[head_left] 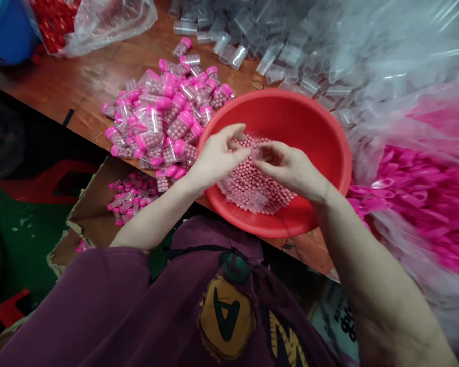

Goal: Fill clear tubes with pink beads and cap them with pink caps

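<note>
Facing the brown table (pixel 86 63): from my distant seat I see its wooden top slant across the head view.
Green floor (pixel 26 224): it shows at the left, below a shadowed red plastic object (pixel 42 184).
Cardboard box (pixel 94 201): it stands below the table's near edge, with small pink-and-clear items (pixel 132 196) inside.
Far left corner: a blue container (pixel 7 30) stands beside a clear bag of red pieces (pixel 55 20).
Far side: loose clear tubes (pixel 270 53) heap up behind the basin.
Right side: bright pink pieces (pixel 424 199) lie among plastic sheeting (pixel 439 112).
Pink-capped tubes (pixel 155 122): bead-filled, they pile up just left of the basin.
Red basin (pixel 302 112): pink beads (pixel 248 178) cover part of its bottom.
Left hand (pixel 216 155): over the beads, fingers bent; I cannot tell whether it grips anything.
Right hand (pixel 292 168): fingertips near the left's, at a blurred clear piece (pixel 255 152); I cannot tell whether they pinch it.
In my way: both hands hide some beads, and the left forearm (pixel 156 216) crosses before the box.
</note>
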Action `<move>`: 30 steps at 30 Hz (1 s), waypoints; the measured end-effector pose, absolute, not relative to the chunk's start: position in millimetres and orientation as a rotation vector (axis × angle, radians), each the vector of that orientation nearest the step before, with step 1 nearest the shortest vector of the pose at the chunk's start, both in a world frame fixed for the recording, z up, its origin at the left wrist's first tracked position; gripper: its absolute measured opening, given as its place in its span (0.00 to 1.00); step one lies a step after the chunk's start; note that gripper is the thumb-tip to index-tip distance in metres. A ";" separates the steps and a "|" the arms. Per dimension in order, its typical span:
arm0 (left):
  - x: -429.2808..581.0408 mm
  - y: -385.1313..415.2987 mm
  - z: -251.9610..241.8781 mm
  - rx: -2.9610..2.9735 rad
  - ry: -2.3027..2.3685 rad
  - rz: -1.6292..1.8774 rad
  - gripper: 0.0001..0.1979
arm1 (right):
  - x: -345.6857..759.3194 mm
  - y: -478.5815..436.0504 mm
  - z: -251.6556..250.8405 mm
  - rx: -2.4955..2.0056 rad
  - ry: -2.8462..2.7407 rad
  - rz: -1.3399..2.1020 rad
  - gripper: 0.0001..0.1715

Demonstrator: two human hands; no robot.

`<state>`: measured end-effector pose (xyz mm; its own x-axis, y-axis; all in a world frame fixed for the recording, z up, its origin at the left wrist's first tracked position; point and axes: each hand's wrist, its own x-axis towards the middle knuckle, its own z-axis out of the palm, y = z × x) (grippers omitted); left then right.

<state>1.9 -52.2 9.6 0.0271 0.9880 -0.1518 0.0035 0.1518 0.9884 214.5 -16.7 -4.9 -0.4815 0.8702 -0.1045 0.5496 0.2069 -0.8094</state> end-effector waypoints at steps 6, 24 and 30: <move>35.4 -64.4 13.8 1.006 1.019 0.966 0.16 | 231.7 -60.1 7.4 -1.112 -1.709 1.389 0.25; 54.9 8.2 -1.7 2.597 1.362 -0.545 0.27 | 383.8 -161.3 -15.9 -1.694 -1.332 0.312 0.20; 92.7 -1.1 -20.6 2.611 1.142 -0.497 0.20 | 411.5 -180.5 -52.3 -2.065 -1.531 0.160 0.19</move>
<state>92.7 -1.1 -20.6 0.6352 0.6591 -0.4025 0.7438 -0.6624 0.0892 411.5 -180.5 -52.3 0.3414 0.9122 0.2267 0.8455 -0.1926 -0.4981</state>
